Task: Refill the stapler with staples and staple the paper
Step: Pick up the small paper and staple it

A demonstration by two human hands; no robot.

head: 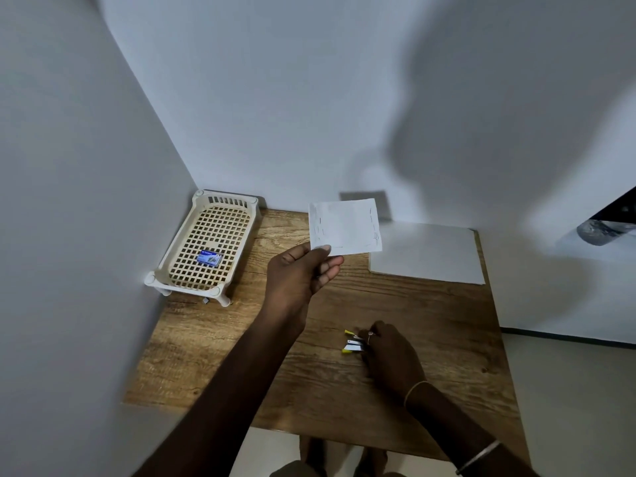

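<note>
My left hand (301,273) pinches the lower left corner of a small folded white paper (346,226) and holds it up above the wooden table (430,321). Lower down, my right hand (389,356) grips a small yellow and white stapler (352,342) just above the table; its yellow tips stick out to the left of my fingers. A small blue box of staples (209,258) lies in the cream plastic basket tray (172,266) at the table's far left.
A sheet of white paper (426,253) lies flat at the table's far right corner. White walls close in the table at the left and back. The table's right and near edges drop to a pale floor. My feet show below the near edge.
</note>
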